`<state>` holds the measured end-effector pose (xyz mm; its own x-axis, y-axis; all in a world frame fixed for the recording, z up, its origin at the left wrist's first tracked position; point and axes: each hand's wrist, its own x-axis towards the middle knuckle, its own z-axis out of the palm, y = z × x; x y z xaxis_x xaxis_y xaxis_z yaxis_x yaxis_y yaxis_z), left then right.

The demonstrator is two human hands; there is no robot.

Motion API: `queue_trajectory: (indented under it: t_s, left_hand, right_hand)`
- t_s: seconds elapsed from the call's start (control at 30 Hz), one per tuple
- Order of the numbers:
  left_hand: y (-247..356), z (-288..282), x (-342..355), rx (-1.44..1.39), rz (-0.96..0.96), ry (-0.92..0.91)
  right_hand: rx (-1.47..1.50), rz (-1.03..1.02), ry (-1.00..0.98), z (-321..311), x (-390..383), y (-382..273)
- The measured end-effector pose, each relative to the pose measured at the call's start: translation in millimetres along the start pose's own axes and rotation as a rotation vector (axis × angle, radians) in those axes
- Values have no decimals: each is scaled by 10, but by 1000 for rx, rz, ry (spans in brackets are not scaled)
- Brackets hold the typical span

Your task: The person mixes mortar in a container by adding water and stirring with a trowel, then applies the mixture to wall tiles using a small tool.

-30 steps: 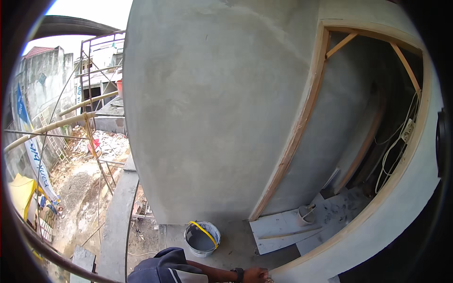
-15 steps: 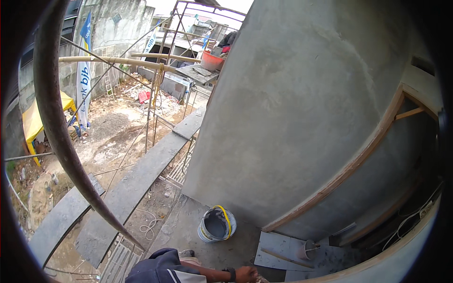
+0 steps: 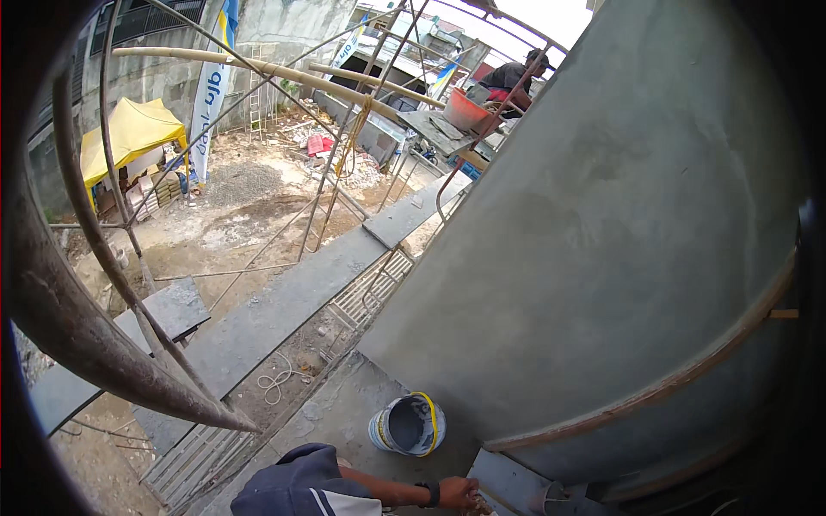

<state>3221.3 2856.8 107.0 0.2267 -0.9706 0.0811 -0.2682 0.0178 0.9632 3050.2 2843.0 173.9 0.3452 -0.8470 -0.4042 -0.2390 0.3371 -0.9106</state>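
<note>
My left hand (image 3: 460, 495) is low in the picture, at the end of a forearm with a dark wristband; the sleeve is dark with white stripes. Its fingers are curled around something pale at the lower edge, too cut off to make out. My right hand is out of sight. Just beyond the left hand, a white and blue bucket (image 3: 385, 432) with a yellow rim handle stands on the concrete floor, grey inside. A pale board (image 3: 508, 478) lies to the right of the hand, with a small container (image 3: 551, 497) on it in shadow.
A grey plastered wall (image 3: 585, 241) rises on the right, edged below by a wooden strip (image 3: 654, 397). Left are thick scaffold pipes (image 3: 95, 331) and long planks (image 3: 275, 301) above the ground. Farther off, another person (image 3: 508, 79) is beside an orange tub (image 3: 469, 110).
The whole view has swung, bringing the far person more into sight and the near pipe closer. My left forearm shows farther right and slightly higher, its fingers still curled.
</note>
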Motion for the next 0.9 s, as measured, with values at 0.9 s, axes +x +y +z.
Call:
queue_trajectory:
  t_s: [0.9]
  left_hand:
    - [-455,-2296,529,-114,-189,339]
  right_hand:
    - [-206,-323,-268,1984,1545,-767]
